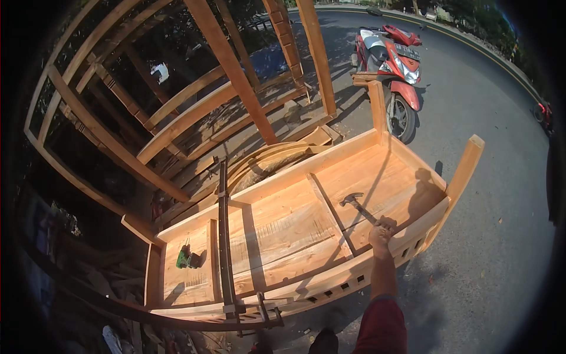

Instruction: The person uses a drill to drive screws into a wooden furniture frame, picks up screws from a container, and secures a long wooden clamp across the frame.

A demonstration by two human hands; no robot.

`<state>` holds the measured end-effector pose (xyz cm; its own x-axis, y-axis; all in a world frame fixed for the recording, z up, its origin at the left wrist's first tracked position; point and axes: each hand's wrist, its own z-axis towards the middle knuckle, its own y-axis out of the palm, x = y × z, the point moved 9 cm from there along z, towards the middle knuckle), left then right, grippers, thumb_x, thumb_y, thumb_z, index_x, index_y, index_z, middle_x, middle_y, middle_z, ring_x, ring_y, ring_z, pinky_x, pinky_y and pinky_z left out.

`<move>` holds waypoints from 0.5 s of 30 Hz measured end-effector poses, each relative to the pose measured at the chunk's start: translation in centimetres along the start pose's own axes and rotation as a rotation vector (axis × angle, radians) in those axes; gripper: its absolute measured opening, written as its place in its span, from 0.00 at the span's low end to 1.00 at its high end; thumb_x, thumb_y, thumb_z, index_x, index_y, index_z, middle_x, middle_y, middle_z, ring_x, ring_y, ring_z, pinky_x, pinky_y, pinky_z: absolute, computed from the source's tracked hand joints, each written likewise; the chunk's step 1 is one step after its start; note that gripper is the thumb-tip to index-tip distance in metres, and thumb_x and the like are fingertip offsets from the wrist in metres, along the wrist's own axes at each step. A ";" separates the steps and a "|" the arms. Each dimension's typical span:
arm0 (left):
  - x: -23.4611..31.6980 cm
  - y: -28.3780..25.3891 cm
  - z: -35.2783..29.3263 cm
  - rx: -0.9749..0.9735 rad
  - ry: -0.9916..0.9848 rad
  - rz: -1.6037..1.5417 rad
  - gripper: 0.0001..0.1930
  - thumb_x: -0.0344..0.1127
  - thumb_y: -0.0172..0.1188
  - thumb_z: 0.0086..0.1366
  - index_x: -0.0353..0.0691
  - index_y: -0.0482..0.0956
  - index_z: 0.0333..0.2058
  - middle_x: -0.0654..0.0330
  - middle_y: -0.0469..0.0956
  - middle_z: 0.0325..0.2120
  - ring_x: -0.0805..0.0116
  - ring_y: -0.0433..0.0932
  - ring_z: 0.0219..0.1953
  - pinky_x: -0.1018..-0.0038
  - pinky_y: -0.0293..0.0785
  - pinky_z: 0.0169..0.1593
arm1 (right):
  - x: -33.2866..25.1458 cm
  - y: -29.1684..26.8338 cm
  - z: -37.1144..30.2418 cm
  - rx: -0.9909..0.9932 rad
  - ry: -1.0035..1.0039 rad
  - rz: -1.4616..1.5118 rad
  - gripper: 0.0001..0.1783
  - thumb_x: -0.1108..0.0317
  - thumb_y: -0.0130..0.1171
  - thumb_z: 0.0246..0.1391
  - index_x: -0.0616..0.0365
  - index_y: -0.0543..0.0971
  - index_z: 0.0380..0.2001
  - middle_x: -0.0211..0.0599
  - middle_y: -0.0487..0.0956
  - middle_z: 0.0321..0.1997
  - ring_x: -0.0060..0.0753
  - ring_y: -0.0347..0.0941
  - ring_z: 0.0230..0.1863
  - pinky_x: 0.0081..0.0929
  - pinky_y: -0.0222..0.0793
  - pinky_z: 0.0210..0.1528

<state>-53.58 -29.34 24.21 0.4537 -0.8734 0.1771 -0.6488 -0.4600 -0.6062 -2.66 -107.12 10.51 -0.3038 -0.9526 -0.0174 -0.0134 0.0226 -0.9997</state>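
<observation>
My right hand [382,232] is closed around the handle of a claw hammer [361,209]. The hammer is over the right part of a shallow wooden frame with a boarded panel [283,203], and the hand is above its near rail. A long dark bar clamp [223,248] spans the frame from far side to near side. Left of that clamp, a green power tool [187,258] lies on the boards. A smaller clamp [263,307] grips the near rail beside the bar. My left hand is out of the picture.
Wooden posts [377,109] rise at the frame's right corners. An upright timber framework [236,76] stands behind, with curved wooden pieces [265,162] at its foot. A red motorbike [398,65] is parked on the asphalt [489,194]. Scrap wood [106,271] lies at left.
</observation>
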 end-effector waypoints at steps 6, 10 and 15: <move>0.5 5.7 -4.0 0.008 0.194 0.326 0.13 0.38 0.58 0.66 0.42 0.81 0.47 0.56 0.81 0.43 0.60 0.84 0.38 0.65 0.83 0.36 | 0.8 5.8 2.6 -0.436 0.063 -0.026 0.28 0.60 0.60 0.55 0.55 0.76 0.59 0.46 0.77 0.61 0.46 0.73 0.64 0.44 0.67 0.66; -0.5 8.2 -6.4 0.108 0.377 0.628 0.13 0.38 0.59 0.65 0.45 0.82 0.47 0.57 0.81 0.44 0.60 0.84 0.40 0.65 0.84 0.35 | -3.5 4.2 1.5 -0.411 0.101 0.206 0.17 0.63 0.64 0.51 0.54 0.84 0.44 0.48 0.81 0.52 0.45 0.78 0.56 0.44 0.76 0.54; 3.4 1.0 -4.8 0.313 0.294 0.624 0.11 0.35 0.57 0.61 0.51 0.84 0.41 0.61 0.82 0.42 0.57 0.82 0.46 0.59 0.81 0.46 | -4.9 0.7 1.3 -0.597 0.543 1.013 0.08 0.65 0.51 0.54 0.51 0.76 0.23 0.36 0.75 0.22 0.30 0.72 0.22 0.31 0.65 0.19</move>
<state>-55.56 -33.49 27.92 -0.1513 -0.9836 -0.0983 -0.5079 0.1627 -0.8459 0.03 -102.84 9.88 -0.7722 -0.1910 -0.6059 0.0708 0.9219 -0.3809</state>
